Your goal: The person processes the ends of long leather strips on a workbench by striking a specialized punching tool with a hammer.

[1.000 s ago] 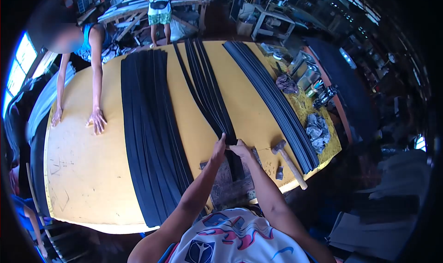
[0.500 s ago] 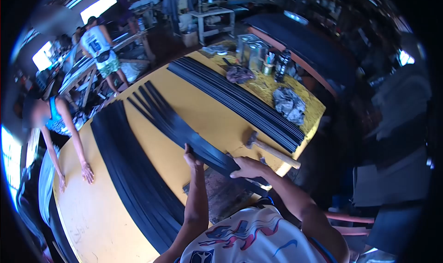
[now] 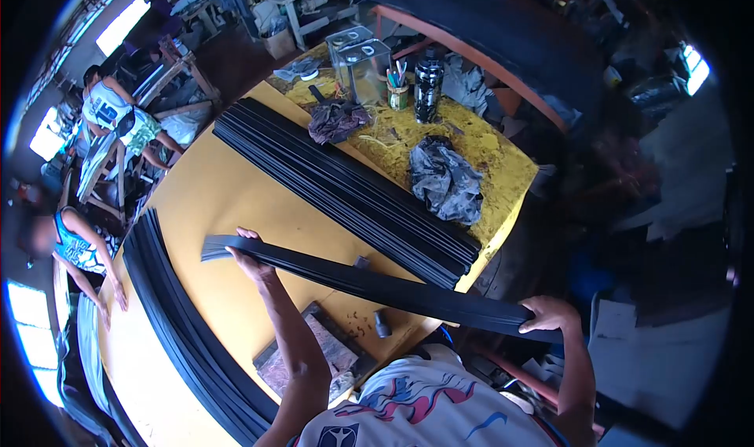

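A gathered bundle of long black strips point(image 3: 377, 284) is stretched between my hands, above the yellow tabletop. My left hand point(image 3: 253, 259) is closed around it near its left end, and the strip ends poke out past the fingers. At the right end, my right hand point(image 3: 550, 315) grips the bundle beyond the table's edge. Behind it lies a long stack of similar black strips point(image 3: 338, 184). Another row of black strips point(image 3: 177, 313) runs along the table's left part. Below the bundle are a dark-edged slab point(image 3: 314, 353) and a small dark cylinder point(image 3: 382, 323).
Crumpled dark plastic point(image 3: 446, 180), a purple-brown rag point(image 3: 338, 121), a black bottle point(image 3: 428, 86), a pen holder point(image 3: 398, 94) and clear containers point(image 3: 361, 66) stand or lie on the stained yellow surface. A person point(image 3: 78, 251) rests hands on the table's left edge; another person point(image 3: 118, 113) stands farther back.
The strips, fanned out at their far end before, are now gathered into a narrow bundle. My hands have moved far apart, the right one outward to the right. The hammer's handle no longer shows.
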A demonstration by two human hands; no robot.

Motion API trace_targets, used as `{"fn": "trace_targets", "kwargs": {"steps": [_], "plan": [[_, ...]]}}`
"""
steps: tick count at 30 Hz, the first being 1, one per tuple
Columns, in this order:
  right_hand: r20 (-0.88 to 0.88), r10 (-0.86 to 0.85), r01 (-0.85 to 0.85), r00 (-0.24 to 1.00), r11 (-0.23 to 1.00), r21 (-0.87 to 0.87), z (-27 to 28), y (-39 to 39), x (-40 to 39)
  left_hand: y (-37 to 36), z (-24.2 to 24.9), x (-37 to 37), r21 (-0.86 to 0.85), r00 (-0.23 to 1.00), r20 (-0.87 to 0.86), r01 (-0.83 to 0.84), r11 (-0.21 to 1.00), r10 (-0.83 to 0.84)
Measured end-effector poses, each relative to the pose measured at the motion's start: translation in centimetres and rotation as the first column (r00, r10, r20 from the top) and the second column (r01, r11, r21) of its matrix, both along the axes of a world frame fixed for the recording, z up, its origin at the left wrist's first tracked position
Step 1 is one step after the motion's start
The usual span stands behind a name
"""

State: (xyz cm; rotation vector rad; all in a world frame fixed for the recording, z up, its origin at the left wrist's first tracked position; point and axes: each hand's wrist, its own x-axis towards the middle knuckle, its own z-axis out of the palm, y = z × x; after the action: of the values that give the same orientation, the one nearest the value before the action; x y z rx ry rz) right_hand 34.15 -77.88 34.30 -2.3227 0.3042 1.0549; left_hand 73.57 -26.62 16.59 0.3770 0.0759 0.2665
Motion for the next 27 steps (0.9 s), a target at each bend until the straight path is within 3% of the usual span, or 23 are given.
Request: {"fn": "trace_targets", "kwargs": {"steps": [3,4,6,8,9,12,16,18,20,22,23,24,25,26,27], "plan": [[-0.057,-0.045,0.053,0.997,0.988,0.145,-5.7,-5.3,-0.7,-1.6,2.4,2.6,0.031,0.988,-0.149,0.043,0.999,-0.038],[-0.069,-0.05,0.058,0.996,0.992,0.115,-7.0,-6.1,-0.6,-2.4,2.1,3.4,0.172,0.99,-0.12,0.096,0.98,-0.076],[0.024,-0.019,0.017,1.0,0.997,0.081,-11.1,-7.6,-1.5,-6.6,5.2,4.4,0.406,0.985,-0.174,0.068,0.911,0.004],[0.095,0.0,-0.005,0.996,0.998,0.056,-13.5,-7.6,-1.5,-10.6,8.6,5.5,0.504,0.987,-0.16,0.067,0.861,0.017],[0.023,-0.035,0.034,0.999,0.997,0.071,-13.6,-7.0,-0.6,-12.0,9.6,6.4,0.525,0.99,-0.144,0.075,0.848,0.002],[0.047,-0.149,0.15,0.988,0.989,-0.015,-13.4,-5.0,0.5,-15.5,12.9,9.2,0.584,0.998,-0.044,0.056,0.81,-0.038],[0.011,-0.212,0.211,0.977,0.977,0.014,-12.0,-5.0,2.9,-16.9,14.3,14.8,0.673,0.992,0.057,0.045,0.738,-0.112],[-0.021,-0.304,0.304,0.952,0.938,0.17,-12.0,-5.5,3.9,-16.7,13.5,17.9,0.685,0.992,0.064,0.038,0.727,-0.112],[0.008,-0.274,0.271,0.962,0.953,0.132,-10.4,-5.1,5.9,-16.0,11.4,20.7,0.692,0.992,0.064,0.033,0.721,-0.107],[0.006,-0.239,0.235,0.971,0.962,0.137,-10.2,-4.8,7.6,-15.2,8.2,23.5,0.804,0.995,0.0,0.06,0.592,-0.1],[0.032,-0.174,0.172,0.984,0.983,0.064,-10.2,-4.5,8.4,-13.9,5.0,25.5,0.804,0.992,-0.008,0.079,0.589,-0.123],[0.021,-0.174,0.171,0.984,0.979,0.108,-12.1,-5.0,8.0,-13.6,2.1,26.8,0.798,0.994,-0.005,0.069,0.599,-0.108],[0.038,-0.155,0.153,0.987,0.987,0.039,-12.4,-4.8,8.4,-13.0,-0.6,27.7,0.896,0.97,-0.238,0.199,0.397,0.051],[0.053,-0.13,0.132,0.99,0.991,-0.031,-12.1,-4.2,9.2,-12.5,-3.7,28.4,0.904,0.871,-0.419,0.375,0.205,0.254],[-0.006,-0.142,0.142,0.99,0.99,-0.014,-11.3,-3.9,10.3,-12.2,-8.1,28.6,0.933,0.864,-0.307,0.356,-0.054,0.399]]}}
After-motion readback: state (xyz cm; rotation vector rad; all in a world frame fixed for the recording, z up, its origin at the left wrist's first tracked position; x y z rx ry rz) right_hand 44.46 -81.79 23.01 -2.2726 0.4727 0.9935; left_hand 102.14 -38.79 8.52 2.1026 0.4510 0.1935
